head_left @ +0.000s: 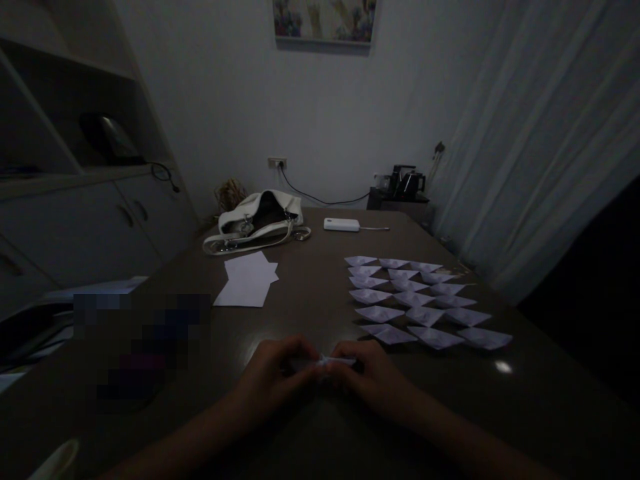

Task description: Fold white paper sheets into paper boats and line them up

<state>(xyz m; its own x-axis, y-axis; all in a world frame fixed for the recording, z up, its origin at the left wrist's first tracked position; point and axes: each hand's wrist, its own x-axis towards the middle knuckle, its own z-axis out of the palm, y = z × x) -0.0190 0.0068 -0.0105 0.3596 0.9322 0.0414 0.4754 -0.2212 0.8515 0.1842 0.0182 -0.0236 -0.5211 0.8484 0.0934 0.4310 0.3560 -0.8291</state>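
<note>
Between my two hands, just above the dark table (310, 300), is a small folded paper boat (324, 361). My left hand (277, 367) pinches its left side with thumb and fingers. The right side is gripped the same way by my right hand (367, 370). My fingers cover much of the paper. To the right, white paper boats (425, 315) stand in several rows on the table. Beyond my left hand lie white paper sheets (246, 283), overlapping one another at angles.
A white handbag (265, 217) lies open at the table's far left, with a white power bank (341, 225) and short cable right of it. A blurred-out patch (150, 353) hides things at left. A pale rounded object (60, 460) sits at the lower left edge.
</note>
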